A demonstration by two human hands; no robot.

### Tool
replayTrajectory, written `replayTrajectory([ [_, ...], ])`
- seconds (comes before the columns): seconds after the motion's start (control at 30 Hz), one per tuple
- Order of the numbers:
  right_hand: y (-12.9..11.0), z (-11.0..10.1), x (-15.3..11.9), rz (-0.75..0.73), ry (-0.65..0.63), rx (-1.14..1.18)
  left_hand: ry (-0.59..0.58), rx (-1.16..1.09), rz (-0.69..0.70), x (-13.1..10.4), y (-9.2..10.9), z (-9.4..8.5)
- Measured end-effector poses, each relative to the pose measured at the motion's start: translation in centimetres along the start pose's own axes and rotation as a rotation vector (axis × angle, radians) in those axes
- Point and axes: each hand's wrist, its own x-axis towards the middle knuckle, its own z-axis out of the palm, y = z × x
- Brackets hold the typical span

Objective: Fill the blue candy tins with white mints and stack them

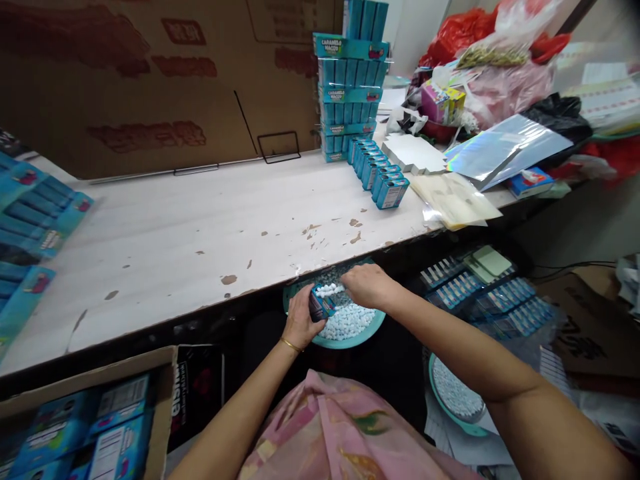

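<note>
My left hand (301, 317) is closed around a small blue tin (321, 305), which it holds tilted over a teal bowl (357, 342). Small white candy balls (350, 323) fill the bowl. My right hand (367, 285) is in a fist above the bowl's far right side. It grips what looks like a small scoop, mostly hidden under a heap of white balls (329, 290) at the tin's mouth. The table edge hides the far part of the bowl.
On the white table (200, 233) stand a row of blue tins (393, 192) and stacked display boxes (345, 97). A carton (173, 413) of blue boxes is at lower left. A second bowl (473, 430) of pellets and tin trays (520, 303) lie at right.
</note>
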Motion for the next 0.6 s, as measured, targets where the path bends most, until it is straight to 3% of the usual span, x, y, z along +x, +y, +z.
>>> replayTrajectory([
  [0.13,-0.6,-0.5,0.0,-0.032,-0.007,-0.05,-0.005,-0.01,-0.002,-0.1,-0.3,0.2],
  [0.27,0.5,0.3,-0.7,-0.044,0.026,-0.032,-0.005,-0.046,-0.005,-0.1,-0.7,0.3],
  [0.43,2.0,2.1,-1.7,-0.022,0.055,0.001,-0.035,-0.073,0.065,0.3,-0.5,0.5],
  [0.53,3.7,3.9,-2.2,0.014,0.094,0.074,-0.021,-0.095,0.008,0.3,-0.4,0.0],
  [0.6,5.1,5.9,-2.1,0.087,0.055,0.134,-0.008,-0.095,-0.044,0.1,-0.7,-0.7],
])
